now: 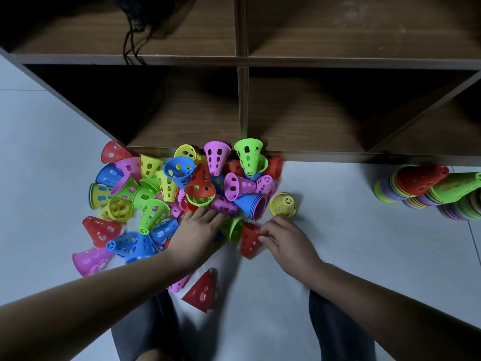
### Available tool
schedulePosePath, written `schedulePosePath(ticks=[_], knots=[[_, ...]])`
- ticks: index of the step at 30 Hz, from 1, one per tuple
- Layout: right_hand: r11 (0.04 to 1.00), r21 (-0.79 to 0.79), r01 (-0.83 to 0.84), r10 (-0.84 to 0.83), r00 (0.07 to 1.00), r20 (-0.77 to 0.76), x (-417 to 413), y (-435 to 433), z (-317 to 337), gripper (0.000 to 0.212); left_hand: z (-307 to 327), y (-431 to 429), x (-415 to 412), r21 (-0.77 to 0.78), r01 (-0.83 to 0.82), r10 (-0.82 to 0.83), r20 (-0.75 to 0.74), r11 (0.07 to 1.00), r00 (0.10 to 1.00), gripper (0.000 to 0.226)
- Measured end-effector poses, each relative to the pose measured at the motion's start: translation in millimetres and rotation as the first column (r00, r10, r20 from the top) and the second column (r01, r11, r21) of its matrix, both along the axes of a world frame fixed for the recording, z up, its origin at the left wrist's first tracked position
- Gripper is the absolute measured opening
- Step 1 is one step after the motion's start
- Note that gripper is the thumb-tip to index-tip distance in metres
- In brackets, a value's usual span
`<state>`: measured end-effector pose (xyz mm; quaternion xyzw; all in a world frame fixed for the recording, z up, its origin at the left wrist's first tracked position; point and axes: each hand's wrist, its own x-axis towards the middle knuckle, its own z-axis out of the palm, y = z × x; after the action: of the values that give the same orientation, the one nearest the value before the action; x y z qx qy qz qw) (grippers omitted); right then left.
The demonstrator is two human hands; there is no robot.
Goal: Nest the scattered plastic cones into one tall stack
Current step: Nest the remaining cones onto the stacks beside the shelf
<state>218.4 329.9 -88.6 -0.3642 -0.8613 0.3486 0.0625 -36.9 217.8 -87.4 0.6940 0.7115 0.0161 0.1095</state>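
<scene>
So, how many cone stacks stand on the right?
3: a red-topped stack, a green-topped stack beside it, and a third stack cut off by the frame edge; more may be hidden.

Person crouched, both arms reaching forward and downward. The left forearm [104,295], bare, runs in from the lower left, with the wrist nearly straight. The left hand [199,233] is palm down, its fingers [213,216] extended and lightly spread, pointing away from the body and laid flat rather than curled. The right forearm [377,290], also bare, enters from the lower right, its wrist bent slightly inward. The right hand [289,242] is turned toward the left hand, its fingertips [265,239] curled and pinching the side of a red cone [250,241]. The two hands lie near each other, not touching.
</scene>
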Motion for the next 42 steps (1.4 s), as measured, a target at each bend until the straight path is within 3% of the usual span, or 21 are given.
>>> schedulePosePath(ticks=[9,15,19,24,28,32,34,37,39,42], knots=[[0.993,-0.118,0.018,-0.022,0.999,-0.037,12.0,-1.8,0.1,0.007,-4.5,2.8,3.5,-0.043,0.094,-0.097,-0.068,0.995,0.993,0.067],[0.954,-0.238,0.182,-0.215,0.968,-0.125,22.7,10.3,28.9,0.007,-3.9,3.8,9.3,-0.034,0.091,-0.094,-0.093,0.995,0.991,0.066],[0.832,-0.42,0.363,-0.455,0.879,-0.143,28.7,28.4,43.7,0.011,-3.5,5.6,14.6,-0.029,0.09,-0.092,-0.107,0.996,0.99,0.066],[0.716,-0.499,0.488,-0.614,0.78,-0.119,34.3,47.7,42.5,0.014,0.3,9.8,20.1,0.019,0.103,-0.101,-0.097,0.994,0.99,0.067],[0.553,-0.582,0.596,-0.719,0.695,0.028,34.5,51.0,36.1,0.009,1.9,10.4,24.5,0.058,0.172,-0.165,-0.115,0.983,0.98,0.071],[0.449,-0.618,0.645,-0.699,0.684,0.206,29.3,37.5,30.4,0.015,2.3,12.4,28.6,0.026,0.228,-0.222,-0.158,0.973,0.962,0.095],[0.436,-0.672,0.599,-0.66,0.721,0.214,23.5,28.1,27.8,0.015,2.5,13.1,30.8,-0.013,0.283,-0.281,-0.171,0.959,0.944,0.094],[0.456,-0.697,0.553,-0.597,0.771,0.222,12.1,18.9,27.5,0.016,4.6,12.6,34.4,-0.026,0.332,-0.332,-0.157,0.943,0.93,0.072],[0.504,-0.685,0.526,-0.547,0.808,0.218,2.9,15.7,31.6,0.015,7.0,12.7,35.8,0.001,0.345,-0.341,-0.134,0.939,0.93,0.051],[0.593,-0.651,0.474,-0.496,0.852,0.168,-11.1,14.9,38.8,0.013,9.6,13.8,35.0,0.059,0.342,-0.336,-0.092,0.938,0.938,0.037]])
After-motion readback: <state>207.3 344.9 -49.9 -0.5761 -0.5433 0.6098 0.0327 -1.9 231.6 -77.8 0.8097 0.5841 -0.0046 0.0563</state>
